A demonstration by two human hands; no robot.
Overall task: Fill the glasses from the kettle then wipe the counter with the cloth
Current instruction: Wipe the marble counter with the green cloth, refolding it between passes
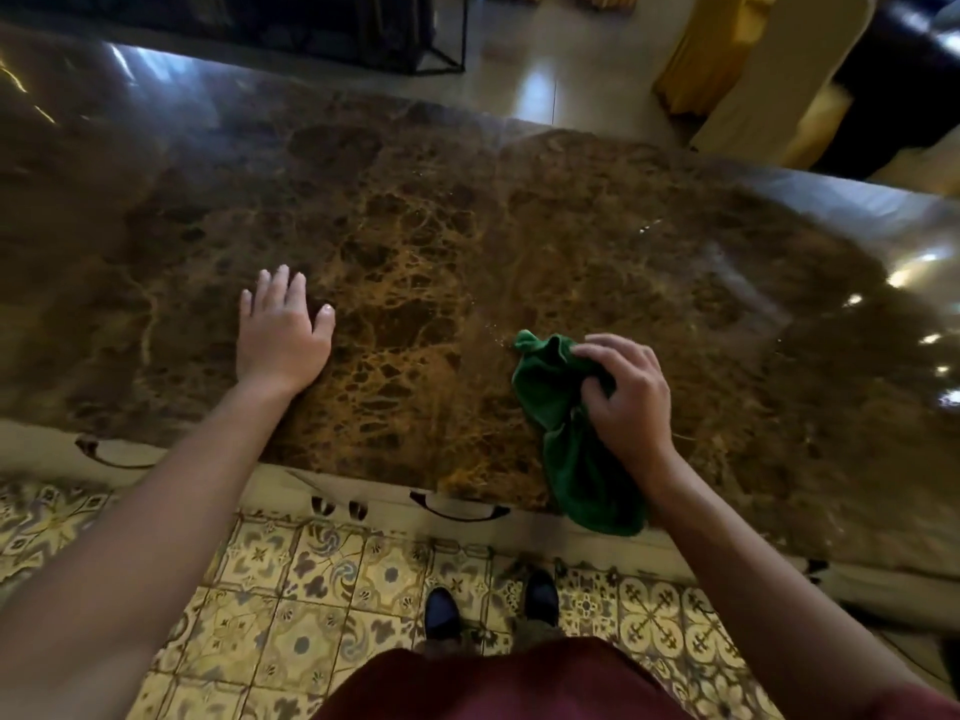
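Gripping the bunched green cloth (566,423), the right hand (626,392) has its fingers curled over the upper folds, with the thumb pressed into the fabric. The cloth lies on the brown marble counter (441,226) near its front edge, and its lower end hangs over that edge. The left hand (283,335) lies flat on the counter well apart from the cloth, palm down, fingers straight and slightly spread, holding nothing. Both forearms reach forward from the bottom corners, the left one crossing the counter's front edge. A few small droplets glint on the marble just beyond the cloth. Below the counter are drawer handles (460,506), a patterned tile floor (291,615) and two dark shoes (441,613).
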